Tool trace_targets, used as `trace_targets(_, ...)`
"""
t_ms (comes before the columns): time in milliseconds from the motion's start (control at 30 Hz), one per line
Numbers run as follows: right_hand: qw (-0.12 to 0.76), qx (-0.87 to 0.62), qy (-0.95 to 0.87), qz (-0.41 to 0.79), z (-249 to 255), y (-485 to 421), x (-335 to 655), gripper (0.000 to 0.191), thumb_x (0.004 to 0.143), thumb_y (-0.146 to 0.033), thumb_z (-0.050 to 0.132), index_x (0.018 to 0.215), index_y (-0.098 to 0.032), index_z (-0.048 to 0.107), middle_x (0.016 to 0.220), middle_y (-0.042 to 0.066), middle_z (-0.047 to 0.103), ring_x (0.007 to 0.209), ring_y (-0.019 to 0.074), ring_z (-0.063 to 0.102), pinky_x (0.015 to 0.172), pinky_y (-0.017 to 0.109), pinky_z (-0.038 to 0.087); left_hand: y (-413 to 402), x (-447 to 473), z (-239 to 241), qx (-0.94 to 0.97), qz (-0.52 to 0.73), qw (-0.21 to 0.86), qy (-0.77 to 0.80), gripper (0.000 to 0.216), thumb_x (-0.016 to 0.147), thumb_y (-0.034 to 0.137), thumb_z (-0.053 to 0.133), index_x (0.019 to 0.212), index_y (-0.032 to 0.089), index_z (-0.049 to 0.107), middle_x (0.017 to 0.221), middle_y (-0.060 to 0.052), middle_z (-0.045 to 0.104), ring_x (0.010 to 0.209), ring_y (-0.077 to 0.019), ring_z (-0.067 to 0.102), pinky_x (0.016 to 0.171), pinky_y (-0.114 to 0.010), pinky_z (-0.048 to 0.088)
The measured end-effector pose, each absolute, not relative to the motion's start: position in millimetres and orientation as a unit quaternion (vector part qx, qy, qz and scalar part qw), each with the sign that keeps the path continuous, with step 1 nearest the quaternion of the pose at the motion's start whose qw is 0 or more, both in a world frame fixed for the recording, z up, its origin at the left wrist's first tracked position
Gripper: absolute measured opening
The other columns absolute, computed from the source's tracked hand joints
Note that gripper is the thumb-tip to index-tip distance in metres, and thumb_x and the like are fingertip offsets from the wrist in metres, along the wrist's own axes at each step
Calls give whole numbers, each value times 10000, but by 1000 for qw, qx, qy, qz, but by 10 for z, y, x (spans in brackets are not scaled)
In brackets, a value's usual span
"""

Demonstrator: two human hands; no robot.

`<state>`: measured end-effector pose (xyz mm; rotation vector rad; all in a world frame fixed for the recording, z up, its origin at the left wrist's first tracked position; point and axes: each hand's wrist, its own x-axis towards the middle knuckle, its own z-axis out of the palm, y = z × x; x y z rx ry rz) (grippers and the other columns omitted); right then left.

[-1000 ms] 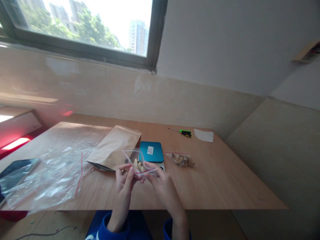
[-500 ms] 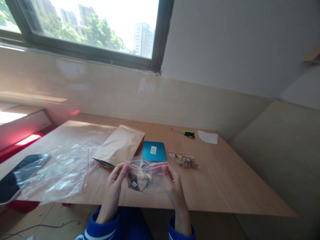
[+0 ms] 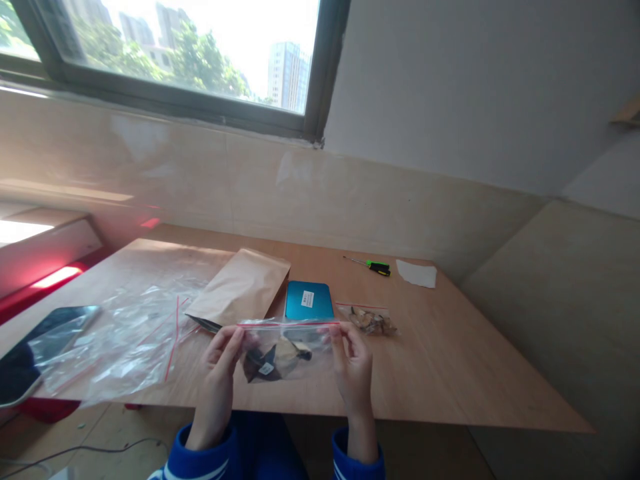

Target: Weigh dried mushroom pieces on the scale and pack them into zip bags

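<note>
I hold a small clear zip bag (image 3: 285,350) with a red seal strip above the near edge of the wooden table (image 3: 450,360). My left hand (image 3: 220,357) pinches its left top corner and my right hand (image 3: 353,357) pinches its right top corner. The seal strip is stretched flat between them. Inside the bag lie pale dried pieces, a dark piece and a small white label. Just behind the bag sits a teal digital scale (image 3: 309,300).
A brown kraft pouch (image 3: 240,287) lies left of the scale. A second small filled zip bag (image 3: 370,320) lies to its right. Several empty clear zip bags (image 3: 120,333) cover the left side. A green screwdriver (image 3: 373,265) and white paper (image 3: 416,273) lie far back.
The bag was turned from bunched between close hands to upright and spread. My hands moved apart along the seal strip, pulling it taut and straight. The view shifted slightly right.
</note>
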<state>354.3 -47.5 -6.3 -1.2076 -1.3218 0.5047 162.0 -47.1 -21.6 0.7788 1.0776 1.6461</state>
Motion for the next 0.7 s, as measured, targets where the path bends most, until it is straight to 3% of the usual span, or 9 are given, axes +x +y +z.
trace_targets(133,606,-528,-568,179,-97,-471,3551,274,930,-389,537,790,-191,664,741,23,682,704,161,630,624,236,460,-483,1571,-236,363,676,462,445,225,790,404,691,799,180,675,778,3,664,788,-147,595,778,-233,471)
trace_targets(433,596,-515,-591,176,-154,-455,3528,257,952,-358,511,815,-212,673,806,29,702,805,177,650,713,273,500,-522,1654,-172,342,732,363,465,196,809,382,681,800,188,663,742,16,662,751,-126,604,724,-207,479)
trace_targets(567,558,-528,-628,122,-168,-392,3528,276,949,-393,507,1131,-214,612,1138,84,669,1076,225,605,930,384,470,-540,1697,-220,405,701,370,456,212,815,398,671,810,185,665,717,4,664,680,-124,600,642,-207,489)
trace_targets(700,512,-527,-677,45,-70,-446,3470,556,917,-396,564,1414,-238,374,1407,125,500,1312,279,440,1079,498,339,-552,1724,-242,451,678,375,442,217,823,404,657,815,187,667,721,-10,684,654,-136,618,615,-226,511)
